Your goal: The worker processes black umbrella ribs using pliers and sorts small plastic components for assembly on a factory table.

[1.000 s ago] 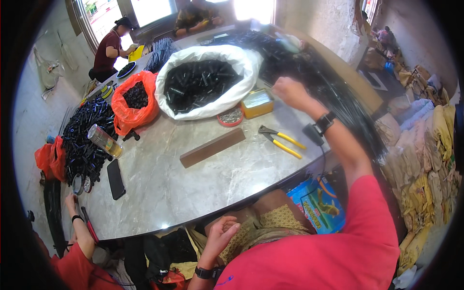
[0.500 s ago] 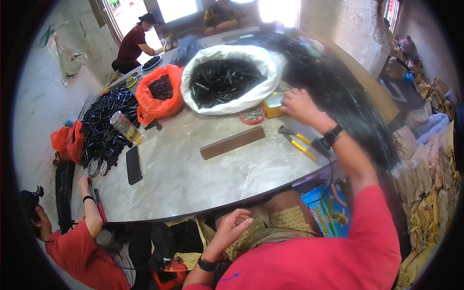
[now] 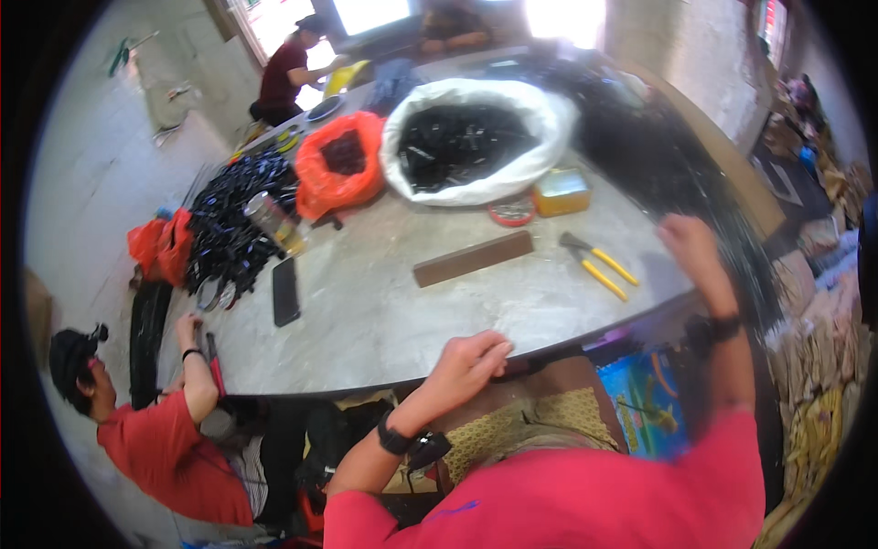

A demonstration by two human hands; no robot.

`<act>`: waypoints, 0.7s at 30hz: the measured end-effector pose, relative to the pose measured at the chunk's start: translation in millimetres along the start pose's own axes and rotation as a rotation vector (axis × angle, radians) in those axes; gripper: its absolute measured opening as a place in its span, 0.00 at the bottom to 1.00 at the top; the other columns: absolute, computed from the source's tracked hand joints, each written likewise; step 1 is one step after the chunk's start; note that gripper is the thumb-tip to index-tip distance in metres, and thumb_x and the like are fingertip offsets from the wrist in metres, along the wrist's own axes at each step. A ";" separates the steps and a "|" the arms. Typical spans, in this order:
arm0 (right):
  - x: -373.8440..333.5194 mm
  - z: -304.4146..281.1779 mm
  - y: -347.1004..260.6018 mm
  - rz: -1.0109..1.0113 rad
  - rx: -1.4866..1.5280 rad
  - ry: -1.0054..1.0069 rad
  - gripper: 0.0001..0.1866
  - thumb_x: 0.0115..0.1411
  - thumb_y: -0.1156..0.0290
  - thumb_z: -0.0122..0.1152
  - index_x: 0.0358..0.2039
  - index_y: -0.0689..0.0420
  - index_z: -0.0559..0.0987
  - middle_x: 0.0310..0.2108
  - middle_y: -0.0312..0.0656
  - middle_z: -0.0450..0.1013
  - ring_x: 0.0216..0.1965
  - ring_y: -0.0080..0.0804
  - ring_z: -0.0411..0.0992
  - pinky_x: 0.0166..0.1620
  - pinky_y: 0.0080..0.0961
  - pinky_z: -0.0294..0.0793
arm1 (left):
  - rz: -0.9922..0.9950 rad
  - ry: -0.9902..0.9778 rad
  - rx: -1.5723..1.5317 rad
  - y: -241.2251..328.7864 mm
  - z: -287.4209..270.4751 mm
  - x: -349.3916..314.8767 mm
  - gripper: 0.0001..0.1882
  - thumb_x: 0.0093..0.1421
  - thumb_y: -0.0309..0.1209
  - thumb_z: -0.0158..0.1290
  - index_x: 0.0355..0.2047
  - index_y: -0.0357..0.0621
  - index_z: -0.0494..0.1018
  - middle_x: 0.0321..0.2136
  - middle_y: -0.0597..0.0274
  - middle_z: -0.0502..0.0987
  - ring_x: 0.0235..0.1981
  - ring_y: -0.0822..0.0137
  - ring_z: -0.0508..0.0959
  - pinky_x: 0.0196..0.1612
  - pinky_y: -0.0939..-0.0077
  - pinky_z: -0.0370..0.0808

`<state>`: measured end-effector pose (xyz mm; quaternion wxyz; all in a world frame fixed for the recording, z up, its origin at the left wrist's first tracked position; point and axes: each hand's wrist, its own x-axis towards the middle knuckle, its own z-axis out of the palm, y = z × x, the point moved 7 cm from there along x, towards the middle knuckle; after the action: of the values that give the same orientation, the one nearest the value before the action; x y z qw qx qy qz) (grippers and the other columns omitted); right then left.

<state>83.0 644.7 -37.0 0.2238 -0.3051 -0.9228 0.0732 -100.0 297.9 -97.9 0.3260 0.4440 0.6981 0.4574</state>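
Both sets of fingers (image 3: pixel 492 355) curl (grip unclear), right hand (image 3: pixel 692 247) near pliers (image 3: pixel 604 280), left hand (image 3: pixel 465 367) farther.

From the brown block (image 3: pixel 473 259) on the table (image 3: pixel 384 329), the left hand (image 3: pixel 471 364), fingers curled, is at six o'clock; the blurred right hand (image 3: pixel 692 247) is at three, beyond the yellow-handled pliers (image 3: pixel 578 244). A white sack (image 3: pixel 457 191) of black pieces (image 3: pixel 466 145) stands at twelve, an orange bag (image 3: pixel 334 197) at ten, a phone (image 3: pixel 286 291) at nine.
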 end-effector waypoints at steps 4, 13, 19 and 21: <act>-38.6 -10.9 47.6 0.038 -0.049 0.118 0.07 0.55 0.68 0.62 0.28 0.59 0.79 0.26 0.47 0.75 0.29 0.45 0.74 0.33 0.37 0.71 | 0.153 -0.069 0.066 14.9 17.1 19.4 0.10 0.68 0.30 0.46 0.37 0.37 0.73 0.16 0.63 0.73 0.19 0.73 0.75 0.26 0.77 0.72; -52.7 -4.7 52.9 0.041 0.014 0.058 0.07 0.56 0.71 0.61 0.32 0.61 0.78 0.28 0.45 0.72 0.28 0.41 0.73 0.33 0.33 0.71 | 0.439 0.052 0.240 17.4 32.5 21.3 0.08 0.64 0.27 0.48 0.43 0.40 0.71 0.26 0.54 0.75 0.29 0.55 0.77 0.33 0.63 0.73; -45.6 8.7 43.8 -0.012 -0.063 0.094 0.09 0.56 0.72 0.62 0.36 0.60 0.77 0.32 0.43 0.72 0.29 0.39 0.73 0.34 0.33 0.72 | 0.310 -0.029 0.293 8.0 25.5 23.8 0.10 0.61 0.29 0.53 0.41 0.39 0.72 0.29 0.51 0.76 0.33 0.51 0.78 0.36 0.62 0.73; -47.3 1.4 37.4 0.008 -0.072 0.099 0.09 0.55 0.73 0.62 0.37 0.61 0.77 0.32 0.43 0.72 0.29 0.39 0.74 0.34 0.32 0.72 | 0.332 0.027 0.312 11.6 17.2 23.6 0.10 0.60 0.29 0.53 0.41 0.40 0.73 0.29 0.50 0.77 0.32 0.51 0.78 0.36 0.62 0.74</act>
<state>135.9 646.6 -65.8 0.2579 -0.3197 -0.9114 0.0254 -90.7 327.7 -94.6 0.1642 0.5915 0.6821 0.3974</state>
